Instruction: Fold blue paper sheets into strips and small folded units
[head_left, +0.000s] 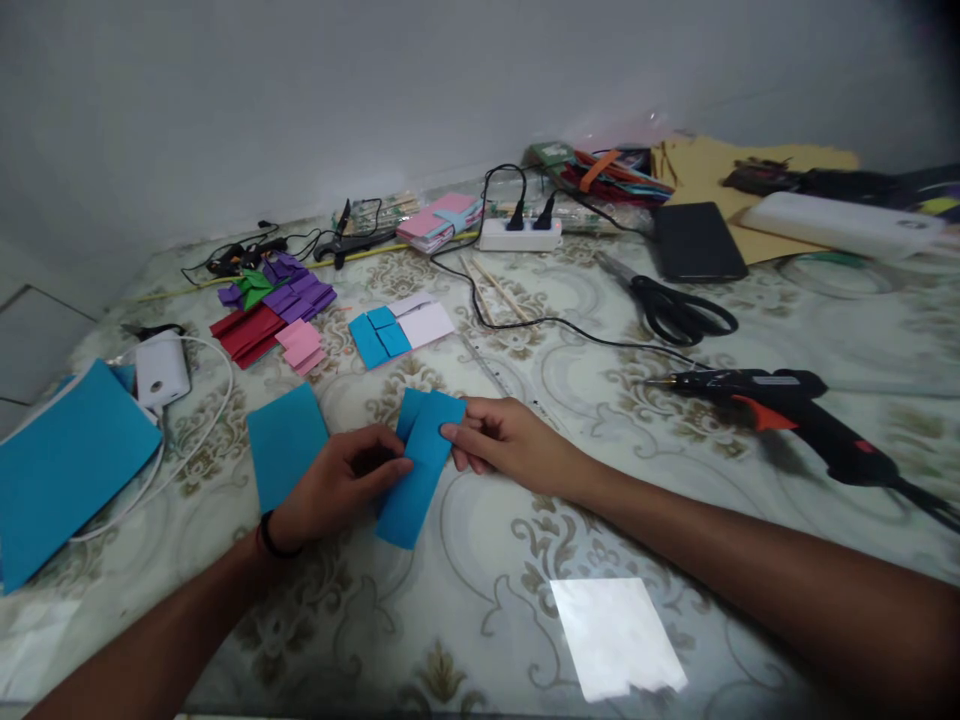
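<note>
Two overlapping blue paper strips point(426, 470) are held up over the middle of the table. My left hand point(349, 475) pinches them from the left, its thumb on the front strip. From the right, my right hand point(499, 440) grips the upper part of the same strips between thumb and fingers. A blue paper rectangle point(285, 440) lies flat just behind my left hand. Beyond the strips sits a card point(401, 328) with blue folded pieces on its left half and a pale right half.
Larger blue sheets point(67, 470) and a white device point(161, 370) with a cable lie left. Folded purple point(300, 295), red point(247, 335) and pink papers point(301, 347) sit behind. At right are scissors point(667, 300) and a glue gun point(795, 400); a power strip point(520, 235) stands at the back.
</note>
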